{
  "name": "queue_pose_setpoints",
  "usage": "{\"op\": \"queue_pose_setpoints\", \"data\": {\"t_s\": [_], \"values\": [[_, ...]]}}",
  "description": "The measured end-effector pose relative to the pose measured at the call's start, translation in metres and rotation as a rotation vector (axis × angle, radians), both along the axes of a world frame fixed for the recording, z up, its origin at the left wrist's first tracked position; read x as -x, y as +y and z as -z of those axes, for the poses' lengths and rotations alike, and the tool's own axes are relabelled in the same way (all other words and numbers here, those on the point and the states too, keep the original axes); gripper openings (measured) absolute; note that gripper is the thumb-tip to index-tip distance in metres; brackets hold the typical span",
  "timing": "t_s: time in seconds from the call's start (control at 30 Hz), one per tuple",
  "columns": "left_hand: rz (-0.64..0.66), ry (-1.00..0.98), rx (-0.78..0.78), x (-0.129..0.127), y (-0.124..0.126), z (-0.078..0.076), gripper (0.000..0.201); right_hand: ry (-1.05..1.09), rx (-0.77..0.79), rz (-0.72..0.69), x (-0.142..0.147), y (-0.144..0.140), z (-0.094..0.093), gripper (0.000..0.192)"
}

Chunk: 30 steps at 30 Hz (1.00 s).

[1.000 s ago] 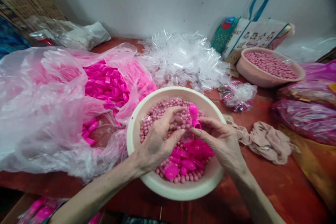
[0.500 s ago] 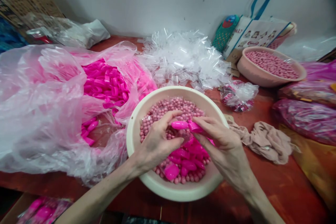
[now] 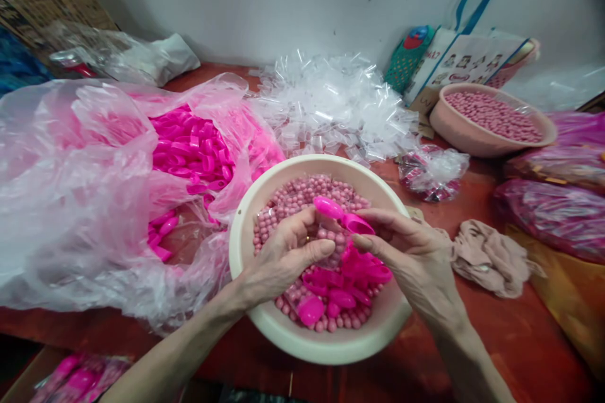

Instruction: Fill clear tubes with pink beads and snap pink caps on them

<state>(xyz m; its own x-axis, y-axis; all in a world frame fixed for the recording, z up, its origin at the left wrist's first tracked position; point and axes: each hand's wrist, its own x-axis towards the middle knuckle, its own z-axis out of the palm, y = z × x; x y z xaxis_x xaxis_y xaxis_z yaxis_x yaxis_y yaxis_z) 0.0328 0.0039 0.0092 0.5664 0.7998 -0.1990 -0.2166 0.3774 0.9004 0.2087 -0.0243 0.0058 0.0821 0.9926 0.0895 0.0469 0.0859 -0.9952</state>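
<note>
Two hands meet over a bowl, and I see them from the head camera. My left hand [image 3: 283, 258] has its fingers curled in and pinches a little clear bag [image 3: 331, 245], which is hard to see. My right hand [image 3: 411, 252] pinches the handle of a bright pink scoop [image 3: 343, 215] between thumb and fingers. That scoop sits up in the air between both hands, just above the beads, and its round end points to the left.

Under the hands is a cream bowl [image 3: 283, 327]. It is full of small pale pink beads [image 3: 302, 195]. More bright pink scoops [image 3: 345, 283] lie on the beads at the near side of the bowl, right below my right hand.

The bowl stands on a dark red table [image 3: 496, 340]. Just to the left of the bowl is a big clear bag [image 3: 70, 201] that lies open, with a heap of pink scoop parts [image 3: 189, 151] inside. Behind the bowl is a pile of little clear bags [image 3: 331, 101]. To the right of the bowl lies a crumpled tan cloth [image 3: 491, 258]. Behind the cloth is a small packed bag [image 3: 430, 170]. Far back on the right is a pink bowl [image 3: 454, 132] with more beads in it, and behind it a tote bag with a blue handle [image 3: 467, 56] leans on the white wall [image 3: 236, 0]. Dark pink bags [image 3: 558, 214] lie at the right edge.
</note>
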Motion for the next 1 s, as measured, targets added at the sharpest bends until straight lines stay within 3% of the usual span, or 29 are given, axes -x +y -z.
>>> {"op": "queue_pose_setpoints", "data": {"t_s": [0.2, 0.3, 0.6, 0.8, 0.9, 1.0], "values": [[-0.03, 0.002, 0.002, -0.002, -0.001, 0.001, 0.017, -0.355, -0.368, -0.048, 0.0, -0.002, -0.002, 0.032], [-0.076, 0.042, 0.037, -0.001, 0.0, 0.001, 0.017, -0.446, -0.475, -0.005, 0.005, -0.005, -0.002, 0.033], [-0.098, -0.012, 0.014, 0.0, 0.0, 0.004, 0.016, -0.274, -0.392, 0.111, 0.026, -0.004, -0.001, 0.025], [-0.141, -0.101, 0.091, 0.002, 0.001, 0.01, 0.015, -0.316, -0.385, 0.033, 0.027, -0.004, -0.001, 0.035], [-0.116, -0.084, 0.073, 0.003, 0.002, 0.009, 0.016, -0.246, -0.287, 0.007, 0.022, -0.001, -0.006, 0.026], [-0.079, -0.068, 0.031, 0.004, 0.001, 0.009, 0.017, -0.231, -0.293, -0.014, 0.02, 0.002, -0.009, 0.02]]}}
